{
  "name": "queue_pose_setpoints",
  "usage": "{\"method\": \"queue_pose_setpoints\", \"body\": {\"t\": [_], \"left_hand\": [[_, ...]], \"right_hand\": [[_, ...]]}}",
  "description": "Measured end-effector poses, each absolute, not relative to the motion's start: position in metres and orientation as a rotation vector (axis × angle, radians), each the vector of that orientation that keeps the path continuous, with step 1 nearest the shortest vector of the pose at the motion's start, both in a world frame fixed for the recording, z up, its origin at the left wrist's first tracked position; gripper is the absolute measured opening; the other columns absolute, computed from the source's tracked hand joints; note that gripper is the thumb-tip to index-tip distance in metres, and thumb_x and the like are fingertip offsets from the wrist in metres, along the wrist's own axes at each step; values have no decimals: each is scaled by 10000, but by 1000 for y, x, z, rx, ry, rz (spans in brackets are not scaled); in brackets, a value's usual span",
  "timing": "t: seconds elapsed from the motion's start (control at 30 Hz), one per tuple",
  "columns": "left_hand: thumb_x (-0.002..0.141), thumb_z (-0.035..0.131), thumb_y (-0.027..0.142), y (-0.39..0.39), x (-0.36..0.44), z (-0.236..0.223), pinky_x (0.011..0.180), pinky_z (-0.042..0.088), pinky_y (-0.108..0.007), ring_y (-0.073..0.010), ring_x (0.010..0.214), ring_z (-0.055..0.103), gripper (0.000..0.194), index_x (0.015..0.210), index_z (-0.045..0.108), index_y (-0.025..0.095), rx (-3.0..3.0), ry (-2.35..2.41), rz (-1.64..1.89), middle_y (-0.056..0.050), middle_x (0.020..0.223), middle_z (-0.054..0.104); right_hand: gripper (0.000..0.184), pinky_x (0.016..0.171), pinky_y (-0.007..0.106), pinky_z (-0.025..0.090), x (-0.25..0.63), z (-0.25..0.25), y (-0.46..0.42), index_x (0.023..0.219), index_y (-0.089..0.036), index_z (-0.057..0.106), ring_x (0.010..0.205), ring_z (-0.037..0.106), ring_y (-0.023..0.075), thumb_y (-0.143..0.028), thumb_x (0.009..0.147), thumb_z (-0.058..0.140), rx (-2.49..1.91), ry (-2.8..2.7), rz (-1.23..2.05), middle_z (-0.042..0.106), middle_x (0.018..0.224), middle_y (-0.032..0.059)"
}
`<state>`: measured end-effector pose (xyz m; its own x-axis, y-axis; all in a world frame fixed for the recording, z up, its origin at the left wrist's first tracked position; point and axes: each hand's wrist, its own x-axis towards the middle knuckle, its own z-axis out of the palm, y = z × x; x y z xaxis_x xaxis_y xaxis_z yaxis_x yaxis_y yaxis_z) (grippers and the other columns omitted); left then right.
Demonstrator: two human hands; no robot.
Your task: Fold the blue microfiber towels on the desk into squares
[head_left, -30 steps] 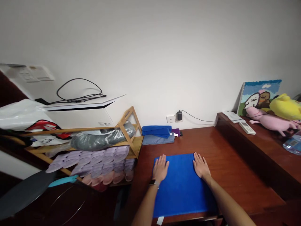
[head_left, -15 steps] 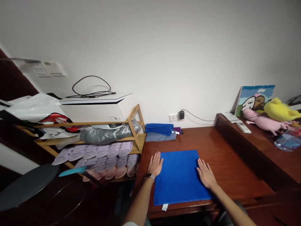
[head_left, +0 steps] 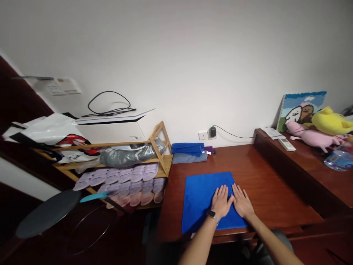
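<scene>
A blue towel [head_left: 197,198] lies spread flat on the brown wooden desk [head_left: 264,191]. My left hand [head_left: 221,201], with a watch on its wrist, rests palm down on the right half of the towel, fingers stretched out. Beside it my right hand [head_left: 242,202] lies flat along the towel's right edge, also with straight fingers. The two thumbs are close together or touching. A small white tag shows at the towel's front edge, partly hidden by my left forearm.
Folded blue towels [head_left: 187,149] and a grey-blue folded cloth [head_left: 189,157] lie at the desk's back left. A wooden rack [head_left: 162,147] with slippers stands left. On the raised right shelf are a remote [head_left: 286,144], plush toys [head_left: 311,137] and a plastic bottle [head_left: 339,161].
My left hand has moved right across the towel, from its left edge to beside my right hand. My right hand stays at the right edge. The view has shifted slightly.
</scene>
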<state>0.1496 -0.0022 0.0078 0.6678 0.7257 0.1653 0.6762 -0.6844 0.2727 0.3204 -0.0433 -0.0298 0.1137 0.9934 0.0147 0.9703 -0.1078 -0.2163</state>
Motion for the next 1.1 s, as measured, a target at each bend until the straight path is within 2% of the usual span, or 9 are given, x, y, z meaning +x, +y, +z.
{"method": "queue_pose_setpoints", "body": {"t": [0.1,0.2,0.27,0.4,0.6,0.77,0.93,1.1], "left_hand": [[1084,192,525,1,93,0,1309,231,-477,-222,1585,264,654,1658,258,221,2635,1341,358,-55,1694,348],[1079,200,541,8,5,-5,1289,266,-521,-265,1572,297,676,1658,258,197,2539,1689,316,-92,1683,357],[1083,196,515,8,-41,-7,1280,286,-517,-265,1564,317,667,1663,236,188,2504,1842,309,-102,1680,360],[1090,197,464,4,-69,-9,1286,284,-486,-242,1565,315,643,1656,255,164,2519,1899,305,-97,1680,357],[1092,204,414,0,-63,-7,1283,305,-469,-237,1551,348,616,1645,292,157,2532,1912,456,-99,1661,403],[1094,200,359,-11,-56,9,1275,333,-483,-233,1542,367,581,1643,306,198,2515,1847,640,-75,1642,446],[1098,235,377,-37,42,30,1288,315,-486,-234,1570,303,575,1651,277,223,2644,1461,610,-51,1685,364],[1092,252,453,-62,162,29,1318,248,-453,-207,1597,217,639,1676,126,223,2729,1019,455,-35,1716,269]], "right_hand": [[678,1302,496,165,321,-31,-44,1659,-157,244,1597,204,235,-456,1056,159,-2203,-1948,190,269,1709,49],[678,1302,492,165,320,-31,-44,1661,-166,240,1596,205,231,-469,1060,155,-2192,-1941,184,277,1706,47],[684,1305,492,151,319,-28,-44,1660,-157,238,1599,193,234,-472,1059,150,-2199,-1943,194,267,1708,48],[699,1307,488,143,318,-15,-44,1657,-124,239,1600,188,236,-463,1055,131,-2243,-1938,271,245,1713,47],[701,1307,472,161,325,-18,-78,1663,-155,246,1599,195,229,-502,1066,124,-2126,-1890,73,272,1709,50],[675,1305,489,190,328,-39,-107,1653,-209,291,1584,249,236,-514,1060,185,-2152,-1925,147,334,1686,25],[670,1308,486,175,322,-29,-112,1664,-198,232,1599,192,232,-500,1068,177,-2147,-1918,132,264,1710,17],[625,1305,504,171,325,-16,-114,1659,-253,235,1599,186,245,-415,1055,232,-2061,-2029,216,253,1710,-2]]}}
